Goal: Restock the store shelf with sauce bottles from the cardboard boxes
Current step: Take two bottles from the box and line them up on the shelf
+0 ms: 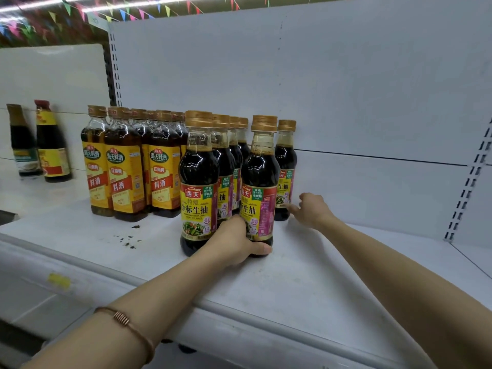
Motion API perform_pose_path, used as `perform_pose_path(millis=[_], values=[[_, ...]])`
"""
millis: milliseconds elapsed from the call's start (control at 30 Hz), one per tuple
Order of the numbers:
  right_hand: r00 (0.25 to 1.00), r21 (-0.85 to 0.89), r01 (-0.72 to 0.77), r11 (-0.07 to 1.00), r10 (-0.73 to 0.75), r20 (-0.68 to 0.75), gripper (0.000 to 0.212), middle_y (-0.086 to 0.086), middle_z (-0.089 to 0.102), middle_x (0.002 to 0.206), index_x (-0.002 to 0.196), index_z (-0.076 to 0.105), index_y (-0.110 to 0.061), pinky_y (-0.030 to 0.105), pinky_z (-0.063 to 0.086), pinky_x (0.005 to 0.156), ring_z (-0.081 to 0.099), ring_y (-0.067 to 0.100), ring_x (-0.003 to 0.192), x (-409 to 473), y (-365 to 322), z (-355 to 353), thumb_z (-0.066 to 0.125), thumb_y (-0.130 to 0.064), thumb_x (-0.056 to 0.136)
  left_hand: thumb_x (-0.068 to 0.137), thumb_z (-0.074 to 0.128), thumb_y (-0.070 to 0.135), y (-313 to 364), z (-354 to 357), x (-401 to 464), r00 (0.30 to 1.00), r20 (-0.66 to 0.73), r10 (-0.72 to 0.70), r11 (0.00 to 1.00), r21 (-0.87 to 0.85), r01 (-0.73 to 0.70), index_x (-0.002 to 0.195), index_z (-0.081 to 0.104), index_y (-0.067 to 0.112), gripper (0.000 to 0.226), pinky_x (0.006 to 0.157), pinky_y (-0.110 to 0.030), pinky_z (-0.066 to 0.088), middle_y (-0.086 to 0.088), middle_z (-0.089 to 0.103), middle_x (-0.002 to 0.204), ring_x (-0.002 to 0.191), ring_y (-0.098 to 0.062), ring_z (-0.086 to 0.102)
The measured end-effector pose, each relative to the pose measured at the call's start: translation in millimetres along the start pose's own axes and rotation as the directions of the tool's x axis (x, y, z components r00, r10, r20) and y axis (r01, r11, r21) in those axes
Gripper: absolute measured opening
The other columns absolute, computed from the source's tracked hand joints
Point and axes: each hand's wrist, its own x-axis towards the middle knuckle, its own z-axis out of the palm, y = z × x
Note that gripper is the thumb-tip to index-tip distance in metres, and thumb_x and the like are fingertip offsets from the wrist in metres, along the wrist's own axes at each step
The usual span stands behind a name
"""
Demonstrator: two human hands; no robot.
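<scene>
A: Six dark sauce bottles with gold caps can be counted on the white shelf: four in the left file going back, two in the right file. Each is filled with dark liquid up to the shoulder, the neck clear above it.

B: And the hands?

A: The left hand curls round the base of the front right bottle, thumb across its foot. That bottle stands upright near the shelf's front edge, just beside the front left bottle. The right hand reaches past it; one extended finger touches the label of the rear right bottle, the others loosely bent, holding nothing.

B: Anything else on the shelf?

A: Toward the left, a block of cooking wine bottles with yellow labels holds brown liquid. Three show in the front row; more stand behind, too overlapped to count. Further left, near the back panel, two darker bottles stand apart, blurred.

B: Open room?

A: The shelf to the right of the sauce bottles lies bare up to the slotted upright, and a bare strip runs between the front bottles and the rounded front edge. Dark specks dot the surface in front of the wine bottles. A thin bracelet circles the left forearm.
</scene>
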Motion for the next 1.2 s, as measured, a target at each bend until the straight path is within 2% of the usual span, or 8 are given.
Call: perform_pose_path(millis=[67, 200, 400, 533, 633, 900, 1033, 1200], values=[[0.998, 0.108, 0.023, 0.994, -0.017, -0.056, 0.040, 0.017, 0.067, 0.110, 0.113, 0.060, 0.000, 0.038, 0.054, 0.079, 0.064, 0.029, 0.095, -14, 2, -10, 0.051, -0.037, 0.099, 0.067, 0.082, 0.049, 2, 5, 7, 0.999, -0.029, 0.016, 0.998, 0.064, -0.014, 0.134, 0.042, 0.014, 0.085, 0.100, -0.031, 0.045, 0.001, 0.056, 0.129, 0.119, -0.021, 0.055], [0.993, 0.416, 0.115, 0.902, -0.120, -0.013, 0.058, 0.005, 0.072, 0.092, 0.100, 0.067, -0.009, 0.024, 0.047, 0.051, 0.062, 0.015, 0.064, -58, -18, -31, 0.036, -0.058, 0.097, 0.071, 0.077, 0.055, 18, 18, 16, 0.995, -0.091, -0.034, 0.985, 0.168, 0.049, 0.133, 0.029, 0.003, 0.094, 0.092, -0.038, 0.049, -0.009, 0.053, 0.127, 0.115, -0.028, 0.055], [0.963, 0.187, 0.224, 0.956, -0.247, 0.108, 0.042, 0.004, 0.067, 0.098, 0.098, 0.061, -0.016, 0.012, 0.043, 0.044, 0.059, 0.010, 0.067, -72, -16, -20, 0.057, -0.057, 0.088, 0.077, 0.068, 0.059, 10, 22, 28, 0.997, 0.078, -0.011, 1.000, 0.010, 0.010, 0.147, 0.014, 0.009, 0.102, 0.103, -0.041, 0.043, -0.008, 0.045, 0.140, 0.126, -0.027, 0.046], [0.951, 0.281, 0.212, 0.936, -0.264, 0.161, 0.024, -0.002, 0.067, 0.095, 0.091, 0.063, -0.025, 0.020, 0.054, 0.060, 0.066, 0.013, 0.074, -59, -11, -16, 0.058, -0.048, 0.091, 0.085, 0.068, 0.042, -2, 16, 35, 0.994, -0.048, 0.098, 0.994, -0.035, -0.100, 0.134, 0.050, 0.021, 0.056, 0.105, -0.041, 0.041, -0.003, 0.057, 0.130, 0.122, -0.025, 0.051], [0.949, 0.261, 0.234, 0.937, -0.278, 0.146, 0.027, 0.001, 0.069, 0.101, 0.104, 0.067, -0.020, 0.027, 0.056, 0.072, 0.067, 0.016, 0.079, -50, -7, -14, 0.055, -0.043, 0.094, 0.083, 0.073, 0.035, 5, 20, 42, 0.991, -0.123, 0.060, 0.996, -0.063, -0.068, 0.124, 0.060, 0.016, 0.047, 0.096, -0.037, 0.047, -0.006, 0.063, 0.120, 0.110, -0.025, 0.058], [0.974, 0.253, 0.185, 0.949, -0.211, 0.077, 0.060, 0.004, 0.058, 0.130, 0.138, 0.048, -0.012, 0.026, 0.046, 0.084, 0.058, 0.018, 0.103, -31, 1, -8, 0.058, -0.047, 0.091, 0.089, 0.066, 0.032, 17, 34, 63, 0.986, -0.165, -0.033, 0.999, 0.036, 0.039, 0.122, 0.054, 0.007, 0.043, 0.083, -0.036, 0.050, -0.012, 0.059, 0.117, 0.101, -0.029, 0.059], [0.945, 0.402, 0.150, 0.903, -0.251, 0.210, 0.084, -0.006, 0.050, 0.143, 0.147, 0.034, -0.025, 0.036, 0.037, 0.111, 0.051, 0.021, 0.128, -16, 10, -6, 0.062, -0.063, 0.077, 0.093, 0.061, 0.031, 18, 40, 64, 0.980, -0.189, -0.063, 0.998, 0.020, 0.068, 0.134, 0.042, 0.006, 0.051, 0.077, -0.030, 0.039, -0.014, 0.047, 0.130, 0.111, -0.030, 0.054], [0.914, 0.517, 0.154, 0.842, -0.321, 0.251, 0.073, -0.012, 0.055, 0.137, 0.145, 0.036, -0.033, 0.034, 0.038, 0.112, 0.051, 0.009, 0.127, -6, 16, 4, 0.060, -0.058, 0.080, 0.095, 0.058, 0.031, 19, 40, 66, 0.975, -0.210, -0.079, 0.996, 0.031, 0.087, 0.134, 0.039, 0.004, 0.051, 0.080, -0.029, 0.035, -0.015, 0.041, 0.135, 0.116, -0.030, 0.051]])
